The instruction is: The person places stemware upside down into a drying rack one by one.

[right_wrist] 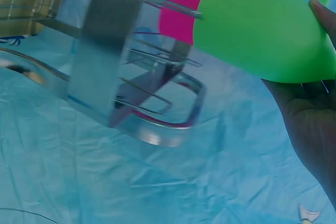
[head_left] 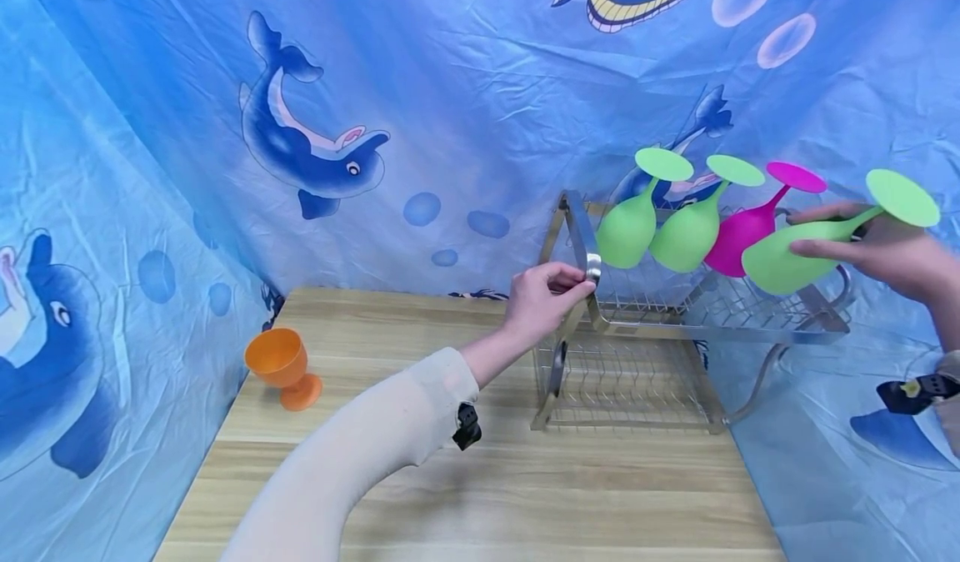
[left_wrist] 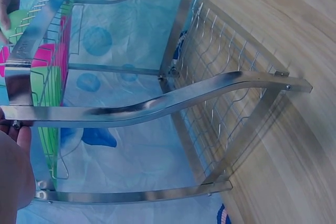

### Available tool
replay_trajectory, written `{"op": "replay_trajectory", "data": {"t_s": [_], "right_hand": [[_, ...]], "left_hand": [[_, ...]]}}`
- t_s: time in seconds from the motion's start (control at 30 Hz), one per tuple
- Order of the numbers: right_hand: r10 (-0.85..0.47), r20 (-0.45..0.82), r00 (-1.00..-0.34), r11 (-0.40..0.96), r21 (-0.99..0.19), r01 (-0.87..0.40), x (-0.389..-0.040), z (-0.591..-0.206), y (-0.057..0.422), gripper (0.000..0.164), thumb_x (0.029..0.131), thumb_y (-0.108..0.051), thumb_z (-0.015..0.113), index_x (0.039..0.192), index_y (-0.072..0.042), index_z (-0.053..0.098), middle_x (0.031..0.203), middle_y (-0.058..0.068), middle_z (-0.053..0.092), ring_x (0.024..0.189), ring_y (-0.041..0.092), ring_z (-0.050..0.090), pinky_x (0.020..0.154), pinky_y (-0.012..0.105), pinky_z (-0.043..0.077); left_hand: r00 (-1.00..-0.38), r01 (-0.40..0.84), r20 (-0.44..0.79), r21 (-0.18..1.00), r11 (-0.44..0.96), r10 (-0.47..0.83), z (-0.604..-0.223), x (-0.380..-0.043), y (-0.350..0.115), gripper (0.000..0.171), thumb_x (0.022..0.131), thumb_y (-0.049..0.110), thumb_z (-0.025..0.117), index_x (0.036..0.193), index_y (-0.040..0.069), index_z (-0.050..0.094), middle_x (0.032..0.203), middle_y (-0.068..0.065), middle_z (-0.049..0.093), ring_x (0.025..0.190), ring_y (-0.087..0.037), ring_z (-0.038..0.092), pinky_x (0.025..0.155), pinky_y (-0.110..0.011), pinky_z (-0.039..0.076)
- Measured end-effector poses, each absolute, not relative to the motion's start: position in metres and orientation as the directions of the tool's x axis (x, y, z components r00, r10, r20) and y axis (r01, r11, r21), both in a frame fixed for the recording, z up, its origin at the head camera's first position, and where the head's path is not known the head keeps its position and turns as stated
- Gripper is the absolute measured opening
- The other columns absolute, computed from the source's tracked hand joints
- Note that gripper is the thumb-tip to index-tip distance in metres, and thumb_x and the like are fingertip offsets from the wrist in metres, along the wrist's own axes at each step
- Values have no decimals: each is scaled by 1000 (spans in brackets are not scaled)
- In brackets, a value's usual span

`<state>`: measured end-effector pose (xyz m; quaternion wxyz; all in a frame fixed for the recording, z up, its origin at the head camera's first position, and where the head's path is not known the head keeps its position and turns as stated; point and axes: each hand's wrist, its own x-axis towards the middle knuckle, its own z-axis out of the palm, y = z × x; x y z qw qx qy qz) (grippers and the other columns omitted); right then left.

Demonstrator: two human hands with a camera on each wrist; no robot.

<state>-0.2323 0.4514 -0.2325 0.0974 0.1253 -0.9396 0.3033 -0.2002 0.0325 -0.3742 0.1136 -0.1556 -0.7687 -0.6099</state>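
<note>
My right hand (head_left: 900, 258) grips a light green plastic goblet (head_left: 791, 253) by its stem and bowl, tilted with the foot up to the right. The goblet is over the right end of the top tier of a two-tier metal dish rack (head_left: 720, 331). With thumb and fingers my left hand (head_left: 542, 297) holds the rack's upper left side bar. Upside down on the top tier lean two green goblets (head_left: 628, 228) and a magenta goblet (head_left: 738, 241). In the right wrist view the held green goblet (right_wrist: 262, 30) overlaps the magenta one.
An orange goblet (head_left: 277, 360) stands upright on the left of the wooden table (head_left: 420, 495). The rack's lower tier (head_left: 630, 387) has wire rows. Blue fabric (head_left: 420, 128) with dolphin prints hangs behind and at both sides.
</note>
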Motion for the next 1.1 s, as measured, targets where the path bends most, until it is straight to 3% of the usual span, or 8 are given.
{"op": "replay_trajectory", "data": {"t_s": [0.43,0.9,1.1], "right_hand": [[-229,197,-953,716,-629,-302,-243,-257,449,31,92,3,82,120,12,73,95,-18,79,84,-1,72,71,11,56],[-270,169,-948,724,-613,-316,-244,-268,449,34,93,2,81,124,12,71,102,-17,79,92,-7,71,76,10,54],[-267,188,-945,732,-598,-326,-240,-266,451,45,95,-6,82,134,5,64,109,-24,73,99,-9,64,77,8,52]], "left_hand": [[-924,381,365,900,211,115,-374,-199,32,17,95,25,85,106,12,81,97,2,81,80,-3,71,73,-18,60],[-921,388,371,894,223,118,-375,-199,29,17,96,25,84,106,11,81,98,0,82,81,-3,72,74,-19,60],[-918,397,379,888,233,116,-374,-199,31,17,96,26,84,106,12,81,98,2,82,82,-4,73,74,-18,60]]}}
